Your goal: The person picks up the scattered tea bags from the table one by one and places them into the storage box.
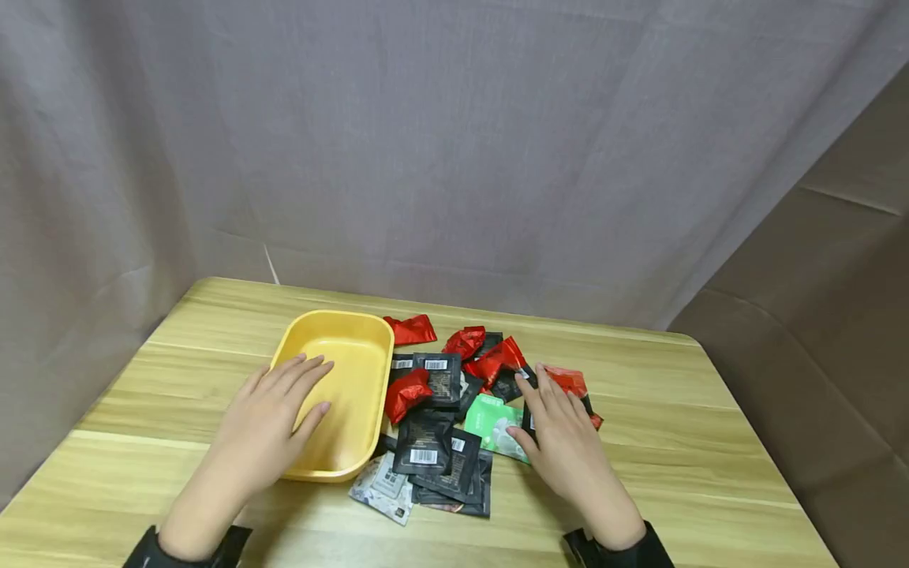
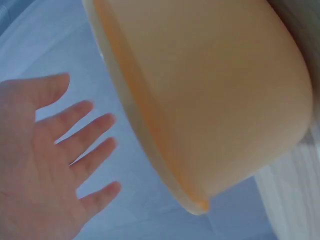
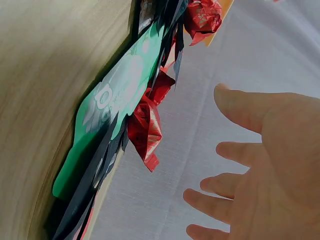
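My left hand (image 1: 267, 416) hovers over the left side of a yellow plastic tray (image 1: 387, 347), fingers spread and holding nothing. In the left wrist view that hand (image 2: 55, 150) is apart from the tray's rim (image 2: 135, 115). Above the right part of a pile of packets is my right hand (image 1: 564, 434), its fingers extended and nothing in them. Beneath and beside it lie a green packet (image 1: 490, 422) and a red packet (image 1: 566, 380). In the right wrist view, a gap separates the right hand (image 3: 260, 170) from the green packet (image 3: 120, 80).
Right of the tray, several black sachets (image 1: 424, 446) overlap, with crinkled red packets (image 1: 408, 394) among them. A pale patterned packet (image 1: 383, 489) lies by the tray's near right corner. All rest on a wooden table (image 1: 675, 442), with grey curtains (image 1: 426, 158) behind.
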Action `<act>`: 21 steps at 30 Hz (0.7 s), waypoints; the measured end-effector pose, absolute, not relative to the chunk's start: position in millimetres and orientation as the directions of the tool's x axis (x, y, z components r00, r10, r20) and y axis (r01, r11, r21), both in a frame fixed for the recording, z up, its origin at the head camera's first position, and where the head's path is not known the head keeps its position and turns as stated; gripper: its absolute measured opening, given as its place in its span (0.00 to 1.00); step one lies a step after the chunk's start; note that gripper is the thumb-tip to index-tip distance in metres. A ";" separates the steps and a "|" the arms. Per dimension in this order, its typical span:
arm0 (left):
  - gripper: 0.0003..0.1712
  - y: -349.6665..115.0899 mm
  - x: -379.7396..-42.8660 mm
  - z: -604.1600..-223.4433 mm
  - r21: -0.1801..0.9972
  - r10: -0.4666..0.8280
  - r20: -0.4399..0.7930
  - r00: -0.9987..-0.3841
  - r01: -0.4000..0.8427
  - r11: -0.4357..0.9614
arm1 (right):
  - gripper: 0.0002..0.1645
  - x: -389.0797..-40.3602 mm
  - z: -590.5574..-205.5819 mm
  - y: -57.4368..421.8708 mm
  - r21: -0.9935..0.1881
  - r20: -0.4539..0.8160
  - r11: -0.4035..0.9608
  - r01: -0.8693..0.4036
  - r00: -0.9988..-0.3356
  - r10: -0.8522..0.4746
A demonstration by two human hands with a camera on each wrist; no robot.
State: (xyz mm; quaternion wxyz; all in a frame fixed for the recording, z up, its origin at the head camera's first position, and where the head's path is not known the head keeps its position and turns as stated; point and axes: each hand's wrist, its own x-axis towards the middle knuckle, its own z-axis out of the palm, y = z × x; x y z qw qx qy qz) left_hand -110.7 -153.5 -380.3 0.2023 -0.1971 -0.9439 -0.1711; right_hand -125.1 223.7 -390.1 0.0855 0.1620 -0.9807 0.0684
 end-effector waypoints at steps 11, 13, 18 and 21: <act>0.39 -200.4 -138.3 -401.6 0.850 0.012 0.280 -0.960 0.254 0.461 | 0.41 -121.7 -391.6 216.8 -0.102 0.222 0.917 -0.385 -0.908 -0.357; 0.41 -209.1 -139.7 -407.9 0.922 0.028 0.162 -0.986 0.161 0.353 | 0.39 -122.3 -391.7 213.9 -0.099 0.231 0.897 -0.430 -0.887 -0.399; 0.43 -221.6 -144.6 -423.5 0.975 0.117 -0.072 -0.991 -0.045 0.217 | 0.40 -130.3 -392.9 205.7 -0.127 0.185 0.854 -0.504 -0.858 -0.479; 0.41 -226.4 -146.6 -435.6 0.980 0.188 -0.159 -0.969 -0.132 0.149 | 0.37 -142.4 -391.1 198.3 -0.172 0.156 0.816 -0.552 -0.833 -0.531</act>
